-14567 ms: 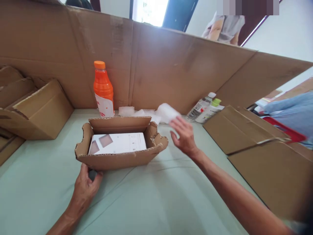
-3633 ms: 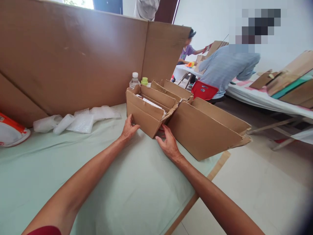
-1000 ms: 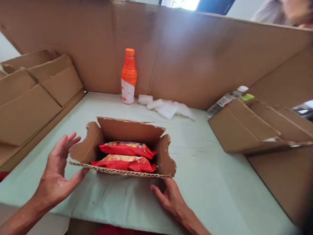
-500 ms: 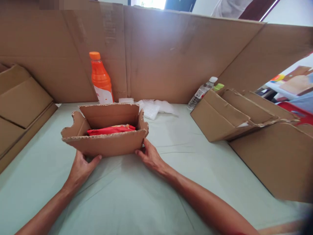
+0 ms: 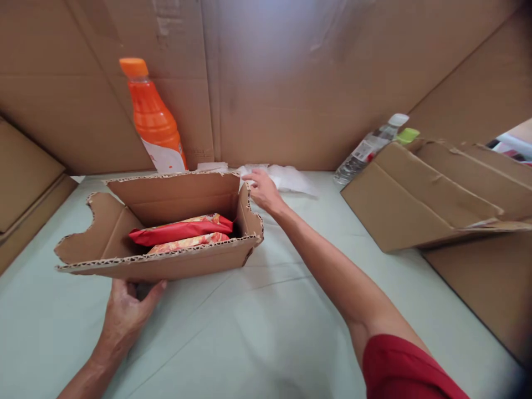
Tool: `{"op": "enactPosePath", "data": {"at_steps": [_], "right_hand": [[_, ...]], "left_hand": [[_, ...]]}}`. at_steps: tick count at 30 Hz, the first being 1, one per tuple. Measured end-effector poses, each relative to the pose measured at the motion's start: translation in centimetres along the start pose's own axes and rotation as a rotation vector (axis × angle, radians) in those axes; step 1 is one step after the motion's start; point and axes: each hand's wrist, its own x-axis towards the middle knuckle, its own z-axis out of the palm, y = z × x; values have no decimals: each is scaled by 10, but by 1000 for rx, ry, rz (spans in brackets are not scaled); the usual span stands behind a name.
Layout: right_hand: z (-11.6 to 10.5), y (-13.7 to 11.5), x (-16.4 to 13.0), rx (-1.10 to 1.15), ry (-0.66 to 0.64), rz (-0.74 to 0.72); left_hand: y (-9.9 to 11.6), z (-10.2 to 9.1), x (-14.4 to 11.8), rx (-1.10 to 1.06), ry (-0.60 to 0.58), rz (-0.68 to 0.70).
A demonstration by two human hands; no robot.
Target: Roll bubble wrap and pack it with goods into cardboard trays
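Note:
A cardboard box with an open top and ragged cut edges stands before me on the pale green cloth. Inside lie a red packet and, in front of it, an orange patterned packet. My left hand grips the box's lower front edge, its fingers hidden underneath and its thumb along the bottom. Past the box's right end, my right hand reaches to the back corner with its fingers stretched out, beside crumpled white bubble wrap. Whether it touches the wrap I cannot tell.
An orange drink bottle stands behind the box against a tall cardboard wall. To the right, a clear water bottle leans beside a brown carton. More cardboard sits at the left edge.
My right hand has left the box's front right corner and moved back to its far side. The box looks nearer and more tilted, showing a second packet. My left hand stays on it.

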Motion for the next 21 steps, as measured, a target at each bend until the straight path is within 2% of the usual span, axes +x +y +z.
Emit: {"op": "enactPosePath", "data": {"at_steps": [3, 5, 7, 9, 10, 12, 14, 17, 19, 21], "right_hand": [[14, -8, 22, -3, 12, 6], [10, -10, 9, -3, 63, -28], [-4, -7, -25, -10, 154, -153], [-26, 3, -74, -56, 217, -331], [-38, 10, -102, -107, 200, -395], [-62, 27, -155, -224, 81, -454], [-82, 43, -202, -315, 2, -432], [-104, 53, -250, -359, 62, -300], [-109, 49, -265, -330, 117, -239], [-107, 40, -266, -277, 138, -229]], "left_hand": [[1, 0, 0, -33, -18, -63], [2, 0, 0, -18, -16, -63], [4, -2, 1, 13, -21, -54], [6, -3, 2, 44, -23, -47], [8, -4, 3, 53, -24, -41], [9, -5, 4, 40, -31, -12], [11, -5, 4, 0, -53, 40], [14, -5, 3, -58, -60, 118], [15, -5, 2, -73, -43, 145], [15, -5, 1, -74, -36, 163]]}}
